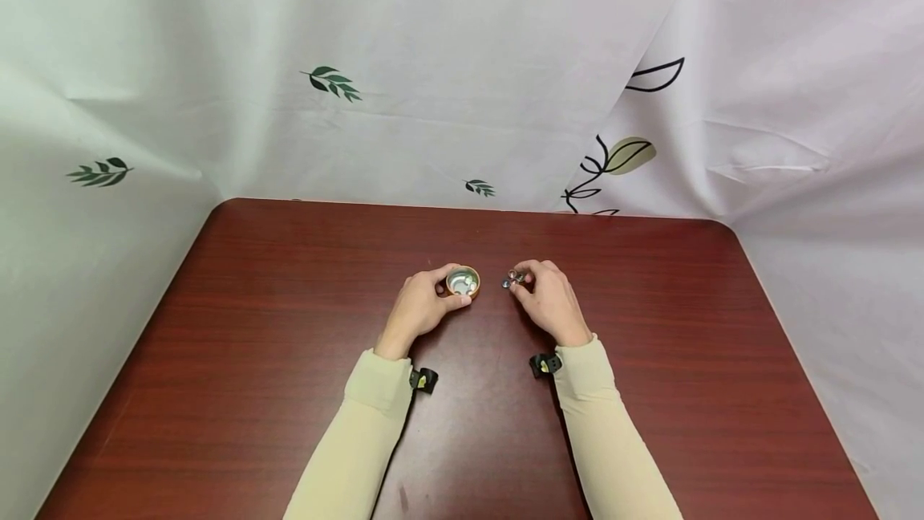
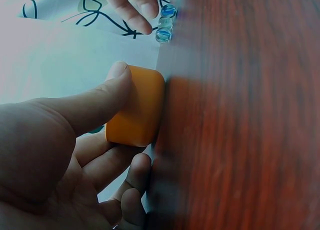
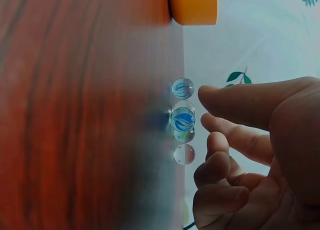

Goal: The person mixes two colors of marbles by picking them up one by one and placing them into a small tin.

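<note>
Orange cup (image 2: 142, 110) gripped on one side, glass marbles (image 3: 183, 120) closely approached on the other

The orange cup is held upright on the dark red table (image 1: 462, 440), its wall clasped between the thumb and fingers of the left hand (image 1: 417, 307). Only in the head view is its mouth seen, with a silvery inside where pale, glinting shapes cannot be told clearly; by the left wrist view only the smooth outer wall is given.

The marbles are clustered on the table, to the right of the cup and apart from it. Above them the right hand (image 1: 552, 295) is poised, fingers loosely bent. From the head they seem to be touched, but in the right wrist view a narrow gap is shown before the fingertips. Blue swirls and a green one are revealed there; from the head, the marbles are reduced to small glints.
</note>
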{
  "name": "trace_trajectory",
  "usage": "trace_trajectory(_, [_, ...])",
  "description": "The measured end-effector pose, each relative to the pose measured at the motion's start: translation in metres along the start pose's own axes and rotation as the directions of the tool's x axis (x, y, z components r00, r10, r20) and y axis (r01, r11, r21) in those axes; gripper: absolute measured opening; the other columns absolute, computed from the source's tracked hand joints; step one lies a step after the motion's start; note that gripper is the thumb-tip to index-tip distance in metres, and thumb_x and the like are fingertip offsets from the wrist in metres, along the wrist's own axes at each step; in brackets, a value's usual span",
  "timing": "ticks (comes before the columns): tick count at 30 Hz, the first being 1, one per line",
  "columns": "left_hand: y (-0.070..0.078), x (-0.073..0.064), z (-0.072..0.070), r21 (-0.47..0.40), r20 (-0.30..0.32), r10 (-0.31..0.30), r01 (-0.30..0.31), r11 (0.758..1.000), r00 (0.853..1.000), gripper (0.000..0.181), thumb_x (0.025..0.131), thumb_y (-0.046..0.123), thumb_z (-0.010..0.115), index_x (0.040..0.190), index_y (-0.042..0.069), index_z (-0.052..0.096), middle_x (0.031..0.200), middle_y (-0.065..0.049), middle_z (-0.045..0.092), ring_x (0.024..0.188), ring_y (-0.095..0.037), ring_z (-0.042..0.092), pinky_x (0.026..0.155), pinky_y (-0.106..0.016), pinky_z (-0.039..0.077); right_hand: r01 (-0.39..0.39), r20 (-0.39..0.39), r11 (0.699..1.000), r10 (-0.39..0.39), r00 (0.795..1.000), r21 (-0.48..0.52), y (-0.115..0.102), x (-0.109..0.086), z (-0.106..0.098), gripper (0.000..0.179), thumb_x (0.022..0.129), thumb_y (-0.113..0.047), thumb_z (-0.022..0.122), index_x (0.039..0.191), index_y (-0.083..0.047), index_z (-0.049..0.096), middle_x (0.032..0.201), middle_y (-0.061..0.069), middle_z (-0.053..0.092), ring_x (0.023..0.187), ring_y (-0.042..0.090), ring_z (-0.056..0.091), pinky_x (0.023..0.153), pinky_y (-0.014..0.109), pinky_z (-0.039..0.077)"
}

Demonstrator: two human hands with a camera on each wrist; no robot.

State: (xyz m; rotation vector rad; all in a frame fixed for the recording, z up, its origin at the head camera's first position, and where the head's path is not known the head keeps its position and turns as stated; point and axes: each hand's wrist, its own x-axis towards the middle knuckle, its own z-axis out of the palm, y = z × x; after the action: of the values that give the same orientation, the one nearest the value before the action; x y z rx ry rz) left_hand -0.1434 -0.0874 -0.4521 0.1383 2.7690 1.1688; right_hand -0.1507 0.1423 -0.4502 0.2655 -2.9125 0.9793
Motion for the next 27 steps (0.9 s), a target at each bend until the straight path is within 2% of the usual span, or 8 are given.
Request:
trace_trajectory(8, [-0.0003, 0.0006, 0.0002, 0.006, -0.004, 0.013, -0.013, 1.0, 1.0, 0.046, 0.084, 0.034, 0.084, 0.128, 0.029, 0.07, 0.09, 0.0, 0.066, 0.083, -0.021, 0.057, 0.077, -0.038, 0.045, -0.032, -0.005, 0.999, 0.032, 0.999, -0.006, 0.002, 0.0002, -0.0005, 0.024, 0.09, -0.016, 0.077, 0.112, -0.008, 0.072, 0.093, 0.006, 0.059, 0.088, 0.023, 0.055, 0.077, 0.038, 0.044])
trace_trajectory(15, [-0.0008, 0.0011, 0.0005, 0.013, 0.006, -0.002, 0.001, 1.0, 1.0, 0.047, 0.085, 0.035, 0.083, 0.129, 0.029, 0.069, 0.091, -0.001, 0.066, 0.088, -0.024, 0.055, 0.083, -0.041, 0.043, -0.061, 0.002, 0.998, 0.061, 0.998, 0.005, 0.0043, 0.0001, -0.0037, 0.027, 0.09, -0.016, 0.076, 0.115, -0.007, 0.071, 0.094, 0.007, 0.06, 0.089, 0.024, 0.055, 0.077, 0.038, 0.044])
trace_trajectory(27, [-0.0016, 0.0011, 0.0008, 0.011, 0.002, 0.014, -0.014, 1.0, 1.0, 0.046, 0.086, 0.034, 0.083, 0.129, 0.029, 0.069, 0.09, -0.002, 0.065, 0.084, -0.021, 0.055, 0.077, -0.037, 0.044, -0.062, 0.003, 0.998, 0.062, 0.998, 0.019, 0.0091, 0.0009, -0.0055, 0.029, 0.09, -0.016, 0.076, 0.117, -0.006, 0.07, 0.095, 0.008, 0.059, 0.087, 0.024, 0.054, 0.076, 0.037, 0.043])
